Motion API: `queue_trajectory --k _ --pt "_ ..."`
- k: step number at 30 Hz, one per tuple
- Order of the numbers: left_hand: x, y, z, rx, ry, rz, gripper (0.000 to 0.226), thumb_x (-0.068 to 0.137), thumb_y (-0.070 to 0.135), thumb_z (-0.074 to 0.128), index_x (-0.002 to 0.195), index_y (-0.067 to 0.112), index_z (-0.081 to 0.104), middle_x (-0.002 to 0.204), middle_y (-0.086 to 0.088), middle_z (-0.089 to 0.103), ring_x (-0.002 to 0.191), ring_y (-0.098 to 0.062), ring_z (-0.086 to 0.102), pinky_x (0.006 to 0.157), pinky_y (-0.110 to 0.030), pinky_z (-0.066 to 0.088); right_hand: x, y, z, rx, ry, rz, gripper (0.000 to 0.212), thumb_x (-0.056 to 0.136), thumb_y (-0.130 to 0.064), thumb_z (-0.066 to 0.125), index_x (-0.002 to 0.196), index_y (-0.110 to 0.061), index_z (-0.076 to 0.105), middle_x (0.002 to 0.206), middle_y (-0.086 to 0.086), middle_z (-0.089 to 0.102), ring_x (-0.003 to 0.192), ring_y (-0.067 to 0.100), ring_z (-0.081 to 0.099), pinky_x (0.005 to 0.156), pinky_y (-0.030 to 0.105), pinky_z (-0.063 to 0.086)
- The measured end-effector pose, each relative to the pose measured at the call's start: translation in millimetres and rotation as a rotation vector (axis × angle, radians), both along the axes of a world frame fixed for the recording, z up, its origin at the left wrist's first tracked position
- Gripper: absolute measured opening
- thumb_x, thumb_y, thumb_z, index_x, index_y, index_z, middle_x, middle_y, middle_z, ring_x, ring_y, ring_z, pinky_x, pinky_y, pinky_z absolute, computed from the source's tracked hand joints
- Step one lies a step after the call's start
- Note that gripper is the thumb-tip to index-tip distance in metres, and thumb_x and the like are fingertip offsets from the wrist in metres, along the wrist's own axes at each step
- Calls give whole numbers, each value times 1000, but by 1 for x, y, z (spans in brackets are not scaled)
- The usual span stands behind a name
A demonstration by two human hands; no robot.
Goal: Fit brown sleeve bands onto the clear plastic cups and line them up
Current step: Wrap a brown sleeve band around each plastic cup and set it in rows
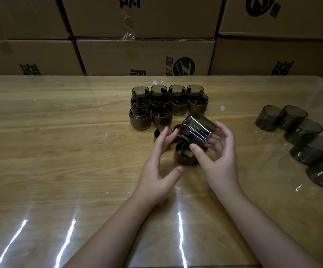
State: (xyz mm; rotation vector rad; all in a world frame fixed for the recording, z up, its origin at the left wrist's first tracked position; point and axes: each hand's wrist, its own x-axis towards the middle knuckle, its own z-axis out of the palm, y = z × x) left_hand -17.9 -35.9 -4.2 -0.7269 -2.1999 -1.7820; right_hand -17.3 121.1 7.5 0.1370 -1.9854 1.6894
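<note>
- Cup (197,128), clear and dark, is held tipped on its side by the right hand (220,161), above the middle of the tabletop (60,132). The fingers and thumb are curled round it.
- The left hand (158,167) is seen spread in the head view, with fingers a little bent, close to the cup's end. Nothing is pinched by it, and whether a band is touched cannot be told.
- Loose brown bands (184,153) are laid under the hands, just beside each other.
- Done cups (166,105), with bands on, are lined up in rows towards the far edge, near the held cup.
- Bare cups (301,136) are laid in a curved line by the right edge, well apart from the rest.
- Cardboard boxes (145,55) are stacked behind the far edge.
- One band should likely be picked up next and slid straight over the cup's bottom end. The cup should be held steady and the band kept flat, so it is not bent or stuck crooked.
</note>
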Motion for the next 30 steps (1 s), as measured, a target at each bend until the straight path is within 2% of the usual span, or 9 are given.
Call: queue_trajectory --k 4,6,9,12,17,21,24,27,30 --pt "-2 -2 1 65 -52 17 81 77 25 61 146 29 20 142 8 47 135 -11 43 114 -35 34 4 -3 0 111 5 84 69 72 -24 77 126 -44 39 120 -28 56 106 5 61 92 21 48" --pt "-2 -3 1 75 -63 18 82 76 27 62 146 32 20 141 12 47 134 -11 45 113 -34 35 8 -5 0 205 3 114 70 70 -35 77 125 -50 38 119 -30 54 106 1 59 91 16 46" --pt "0 -4 3 50 -13 33 83 77 27 61 148 31 18 148 10 42 137 -14 42 114 -41 35 10 -3 0 353 -30 166 70 69 -48 70 125 -62 30 120 -30 49 106 -3 55 87 7 42" --pt "2 -2 2 -19 106 34 83 81 23 60 151 25 17 157 -4 32 143 -21 34 115 -48 31 7 3 -3 484 -11 134 75 72 -33 77 128 -48 30 119 -14 48 103 -11 50 83 2 39" --pt "2 1 1 -32 196 27 80 80 15 58 151 19 21 156 -11 32 143 -27 33 109 -58 35 3 3 -6 301 -11 4 69 72 -22 78 123 -42 36 118 -6 55 104 -7 53 81 2 39" --pt "0 1 -1 -23 149 53 79 80 17 58 149 12 19 153 -12 37 141 -24 37 108 -56 37 3 -1 -6 219 7 12 68 72 -25 81 121 -45 38 112 -28 57 99 -3 58 83 6 41" --pt "-1 1 -3 -64 104 74 77 82 28 58 148 14 21 150 -12 40 139 -22 39 109 -52 38 5 -5 -3 184 13 52 67 68 -40 75 124 -46 37 116 -39 53 99 -2 60 84 8 44" --pt "-1 -1 -2 -41 78 73 66 88 39 52 146 21 27 150 -5 41 139 -17 40 113 -42 36 6 -7 -3 145 -15 89 64 69 -46 70 124 -44 37 116 -40 54 99 -1 61 85 10 44" --pt "-3 1 0 -22 65 91 51 93 42 43 141 33 29 145 10 42 136 -5 40 110 -22 33 5 -5 -3 116 -81 151 60 70 -50 66 123 -39 40 111 -33 60 95 1 64 85 16 47"
